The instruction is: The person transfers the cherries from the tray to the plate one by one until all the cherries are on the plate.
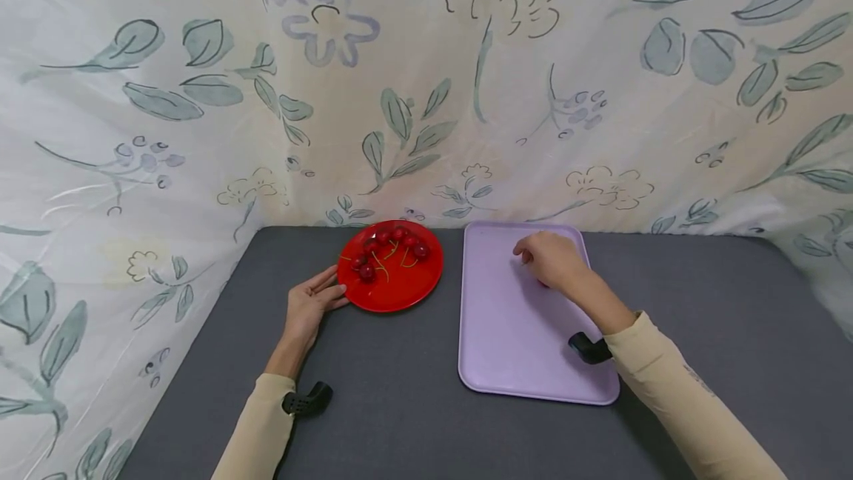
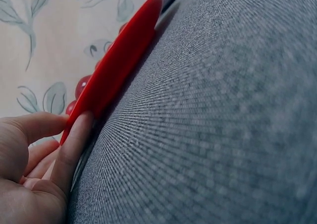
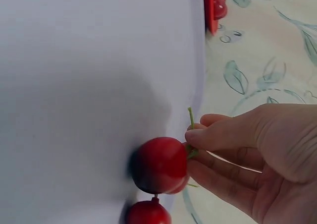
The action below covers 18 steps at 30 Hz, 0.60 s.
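A round red plate [image 1: 413,289] bears several dark-red cherries [image 1: 367,272] with green stems. At its left rim, my left hand [image 1: 312,308] pinches the edge; in the left wrist view the thumb [image 2: 47,125] lies on the rim and a finger [image 2: 74,142] is underneath. My right hand [image 1: 549,261] is over the upper part of a lilac tray [image 1: 506,350]. Its thumb and fingertips pinch the green stem [image 3: 191,117] of a cherry [image 3: 161,164] in the right wrist view. Another cherry [image 3: 147,214] shows just below that one. From the head, the hand mostly hides these cherries.
Plate and tray stand side by side on a dark grey cloth-covered table [image 1: 393,406], with a narrow gap between them. Behind the table hangs a pale curtain [image 1: 400,58] printed with leaves and flowers. Each wrist wears a black strap mount [image 1: 308,400].
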Each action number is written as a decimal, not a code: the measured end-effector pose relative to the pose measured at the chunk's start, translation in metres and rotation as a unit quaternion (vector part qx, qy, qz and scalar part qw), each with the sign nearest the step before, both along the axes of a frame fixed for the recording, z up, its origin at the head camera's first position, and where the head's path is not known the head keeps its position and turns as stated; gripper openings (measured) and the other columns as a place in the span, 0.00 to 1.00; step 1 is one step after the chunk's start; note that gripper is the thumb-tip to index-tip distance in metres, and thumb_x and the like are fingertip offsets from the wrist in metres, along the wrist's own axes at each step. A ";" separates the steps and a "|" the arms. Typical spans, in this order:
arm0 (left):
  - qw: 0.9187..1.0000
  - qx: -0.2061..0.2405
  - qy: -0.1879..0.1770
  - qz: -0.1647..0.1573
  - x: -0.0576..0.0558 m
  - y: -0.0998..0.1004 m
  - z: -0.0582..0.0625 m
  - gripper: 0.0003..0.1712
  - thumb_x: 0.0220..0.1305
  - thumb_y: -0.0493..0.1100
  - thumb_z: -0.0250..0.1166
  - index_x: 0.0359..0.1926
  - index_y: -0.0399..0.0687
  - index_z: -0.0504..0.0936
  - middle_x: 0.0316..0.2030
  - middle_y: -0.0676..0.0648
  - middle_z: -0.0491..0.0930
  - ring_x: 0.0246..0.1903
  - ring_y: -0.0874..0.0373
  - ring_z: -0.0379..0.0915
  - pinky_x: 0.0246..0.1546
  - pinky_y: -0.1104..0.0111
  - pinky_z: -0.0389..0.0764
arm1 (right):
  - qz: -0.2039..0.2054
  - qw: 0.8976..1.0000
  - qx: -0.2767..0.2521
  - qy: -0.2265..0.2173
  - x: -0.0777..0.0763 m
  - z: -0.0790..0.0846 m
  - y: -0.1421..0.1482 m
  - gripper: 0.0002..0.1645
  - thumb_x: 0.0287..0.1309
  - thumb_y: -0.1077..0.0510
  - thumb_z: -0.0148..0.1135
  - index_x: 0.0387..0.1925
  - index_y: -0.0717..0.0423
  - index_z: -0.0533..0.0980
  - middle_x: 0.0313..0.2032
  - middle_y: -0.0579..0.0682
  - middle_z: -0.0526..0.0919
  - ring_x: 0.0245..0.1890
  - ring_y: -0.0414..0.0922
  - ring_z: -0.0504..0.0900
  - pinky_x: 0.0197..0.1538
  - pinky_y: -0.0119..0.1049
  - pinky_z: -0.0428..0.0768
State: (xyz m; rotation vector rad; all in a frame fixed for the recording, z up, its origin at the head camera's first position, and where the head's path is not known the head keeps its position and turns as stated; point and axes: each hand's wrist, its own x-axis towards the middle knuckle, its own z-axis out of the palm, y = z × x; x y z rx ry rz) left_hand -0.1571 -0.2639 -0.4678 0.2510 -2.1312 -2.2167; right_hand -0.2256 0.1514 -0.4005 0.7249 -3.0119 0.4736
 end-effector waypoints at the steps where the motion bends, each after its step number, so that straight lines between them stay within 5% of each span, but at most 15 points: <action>1: 1.000 0.000 0.000 0.001 0.000 0.000 0.000 0.30 0.66 0.31 0.63 0.68 0.36 0.69 0.63 0.35 0.71 0.40 0.60 0.84 0.41 0.67 0.86 | -0.002 1.000 -0.003 0.002 0.001 0.001 0.001 0.15 0.51 0.74 0.59 0.39 0.63 0.85 0.28 0.48 0.86 0.37 0.50 0.83 0.40 0.46 0.83; 11: 1.000 0.003 -0.009 -0.002 -0.002 -0.001 0.000 0.30 0.67 0.32 0.62 0.69 0.37 0.68 0.64 0.36 0.70 0.42 0.60 0.84 0.41 0.67 0.86 | -0.019 0.996 -0.083 0.006 0.011 0.017 0.010 0.13 0.52 0.73 0.62 0.40 0.66 0.84 0.30 0.54 0.86 0.33 0.49 0.82 0.38 0.46 0.84; 18: 1.000 0.011 -0.013 -0.002 -0.001 -0.001 0.001 0.30 0.66 0.32 0.62 0.69 0.37 0.68 0.65 0.36 0.70 0.42 0.60 0.84 0.42 0.67 0.86 | -0.029 0.978 -0.207 -0.026 0.012 0.022 0.003 0.11 0.55 0.70 0.65 0.42 0.67 0.84 0.33 0.56 0.87 0.34 0.50 0.85 0.35 0.36 0.85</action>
